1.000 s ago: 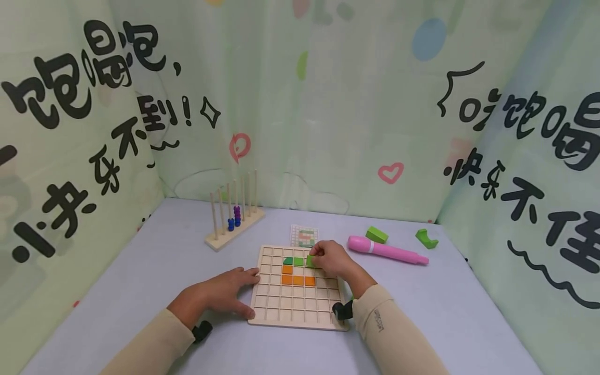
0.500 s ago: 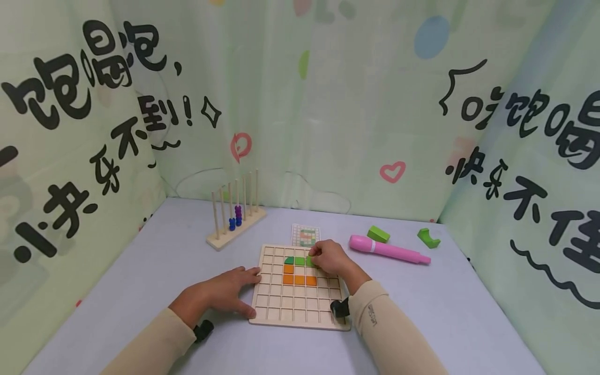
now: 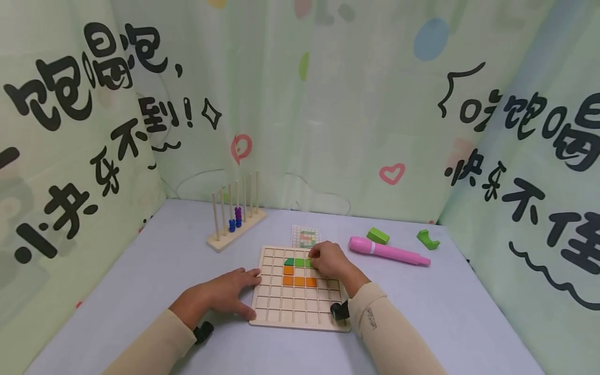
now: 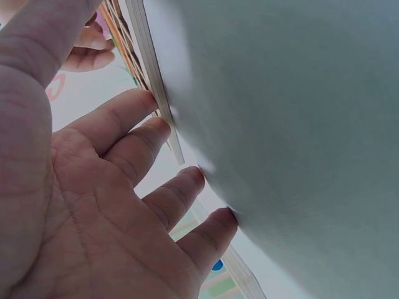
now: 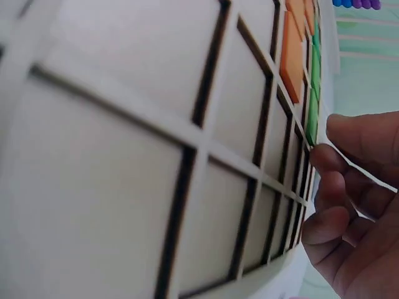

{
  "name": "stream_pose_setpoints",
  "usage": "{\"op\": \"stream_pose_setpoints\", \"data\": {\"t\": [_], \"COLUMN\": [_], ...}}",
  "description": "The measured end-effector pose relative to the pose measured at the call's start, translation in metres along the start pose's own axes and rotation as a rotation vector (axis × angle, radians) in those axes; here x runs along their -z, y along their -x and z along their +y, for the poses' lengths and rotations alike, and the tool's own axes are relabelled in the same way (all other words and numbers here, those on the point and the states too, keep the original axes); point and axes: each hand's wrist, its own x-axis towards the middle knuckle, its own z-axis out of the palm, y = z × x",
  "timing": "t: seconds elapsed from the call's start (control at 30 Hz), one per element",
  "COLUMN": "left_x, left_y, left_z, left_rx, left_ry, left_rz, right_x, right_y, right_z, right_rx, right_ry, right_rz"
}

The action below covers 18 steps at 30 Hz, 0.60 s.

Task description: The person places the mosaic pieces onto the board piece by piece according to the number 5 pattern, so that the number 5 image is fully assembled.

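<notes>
A pale lilac table (image 3: 398, 323) fills the lower part of the head view, and on it, at lower centre, lies a square, pale wooden grid board (image 3: 300, 302); the left hand (image 3: 220, 292) is extended at its left edge, fingertips against the wood, grasping nothing, while the right hand (image 3: 330, 261) bends over its upper right part, fingers curled; below centre in the frame, flat orange tiles (image 3: 300, 282) form an L under a green row that runs left to right, and at that row's right end sits the bright green flat tile (image 3: 307, 263), partly covered, just left of the right fingertips and well apart from the left hand; I cannot tell whether it is pinched or only touched
</notes>
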Motion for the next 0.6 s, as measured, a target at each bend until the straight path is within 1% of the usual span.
{"op": "stream_pose_setpoints", "data": {"t": [0.13,0.2,0.4,0.6], "left_x": [0.000,-0.001,-0.001,0.001], "left_y": [-0.001,0.000,0.001,0.002], "left_z": [0.000,0.001,0.001,0.000], "left_rx": [0.004,0.005,-0.010,-0.022], "left_ry": [-0.007,-0.005,-0.007,-0.016], "left_rz": [-0.001,0.000,0.000,-0.001], "right_x": [0.008,0.011,0.018,0.028], "right_y": [0.011,0.018,0.042,0.068], "right_z": [0.006,0.011,0.027,0.038], "right_rx": [0.028,0.027,-0.027,-0.054], "right_ry": [-0.026,-0.048,-0.148,-0.144], "right_rz": [-0.004,-0.006,-0.010,-0.010]}}
